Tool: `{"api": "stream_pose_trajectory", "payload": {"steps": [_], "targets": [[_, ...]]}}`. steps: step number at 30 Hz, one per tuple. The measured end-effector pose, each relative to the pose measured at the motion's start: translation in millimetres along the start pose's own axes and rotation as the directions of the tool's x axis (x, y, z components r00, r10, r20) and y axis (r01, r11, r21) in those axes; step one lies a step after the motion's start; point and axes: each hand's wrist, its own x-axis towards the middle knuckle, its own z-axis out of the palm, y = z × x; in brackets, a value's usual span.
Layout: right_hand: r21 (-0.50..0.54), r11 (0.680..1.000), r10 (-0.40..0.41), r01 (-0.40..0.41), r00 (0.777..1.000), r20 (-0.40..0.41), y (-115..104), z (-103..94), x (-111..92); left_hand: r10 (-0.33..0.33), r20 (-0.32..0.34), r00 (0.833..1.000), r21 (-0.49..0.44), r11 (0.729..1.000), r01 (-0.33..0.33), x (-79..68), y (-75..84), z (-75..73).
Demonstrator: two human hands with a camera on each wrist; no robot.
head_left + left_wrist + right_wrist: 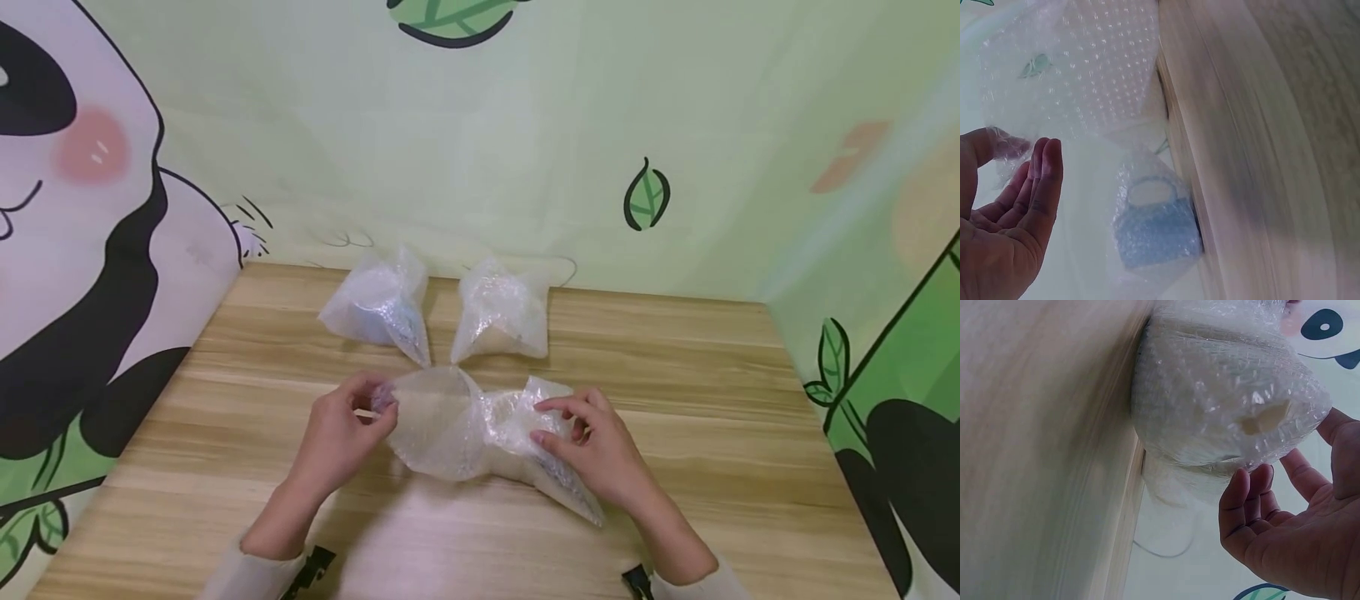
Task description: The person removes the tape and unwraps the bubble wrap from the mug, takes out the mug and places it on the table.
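In the head view, my left hand (341,437) is at the left edge of a bubble wrap sheet (438,425), with the crumpled corner between thumb and fingers. In the left wrist view the clear film covers the thumb. The sheet runs rightward to a bubble-wrapped bundle (517,433) lying on the table; its contents are blurred by the wrap. My right hand (600,446) touches that bundle from the right, thumb and forefinger apart. In the right wrist view, the bundle (1222,394) shows a small beige patch, and the other fingers curl loosely beside it.
Behind the hands, two more bubble-wrapped bundles stand near the table's back edge: one with a blue item inside (378,312), one whitish (502,312). The wood-grain table (697,400) meets a printed green backdrop (525,150) at the back and sides.
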Motion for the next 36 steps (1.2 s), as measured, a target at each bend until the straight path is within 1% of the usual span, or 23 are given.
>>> {"api": "stream_pose_trajectory", "payload": {"steps": [3,7,13,17,21,23,26,29,31,33,34,36], "targets": [[-0.004,1.0,-0.007,0.007,1.0,-0.006,0.3,0.2,-0.7,-0.022,0.013,1.0,0.028,0.999,0.021,-0.5,-3.8,-2.6],[-0.006,1.0,-0.006,0.006,1.0,-0.009,0.7,0.5,-0.6,-0.031,0.023,0.999,0.072,0.997,0.03,0.4,-8.5,-6.4],[0.0,0.999,-0.04,0.04,0.999,-0.011,1.6,0.5,-1.3,-0.055,0.042,0.998,0.1,0.994,0.051,-0.5,-12.2,-11.4],[0.003,0.999,-0.051,0.051,0.999,-0.016,1.1,-0.5,-1.5,-0.047,0.049,0.998,0.084,0.996,0.043,0.5,-11.4,-14.3],[0.005,0.999,-0.04,0.04,0.999,-0.01,0.6,-0.6,-1.5,-0.043,0.036,0.998,0.035,0.999,0.042,0.3,-10.1,-18.4],[0.004,0.999,-0.032,0.032,0.999,-0.008,0.6,-0.8,-1.3,-0.022,0.013,1.0,0.028,0.999,0.021,1.0,-8.4,-20.4],[0.008,1.0,-0.024,0.024,1.0,-0.007,0.4,-1.3,-1.1,0.039,-0.033,0.999,0.061,0.997,-0.037,2.8,-2.6,-23.7],[0.008,1.0,-0.021,0.021,1.0,-0.008,-0.1,-1.7,-0.6,0.118,-0.083,0.989,0.126,0.986,-0.107,4.0,5.8,-25.4],[0.008,1.0,-0.022,0.022,1.0,-0.007,-0.3,-1.7,-0.4,0.177,-0.102,0.979,0.169,0.973,-0.158,3.3,12.6,-25.5],[0.008,1.0,-0.023,0.023,1.0,-0.006,-0.3,-1.4,-0.2,0.238,-0.095,0.966,0.197,0.956,-0.216,1.5,19.0,-24.0],[0.009,1.0,-0.024,0.024,1.0,-0.006,-0.4,-1.2,-0.2,0.268,-0.082,0.96,0.201,0.948,-0.247,0.3,22.1,-22.8],[0.011,1.0,-0.025,0.025,1.0,-0.003,-0.3,-0.7,-0.3,0.304,-0.031,0.952,0.197,0.936,-0.293,-1.8,27.6,-19.4]]}}
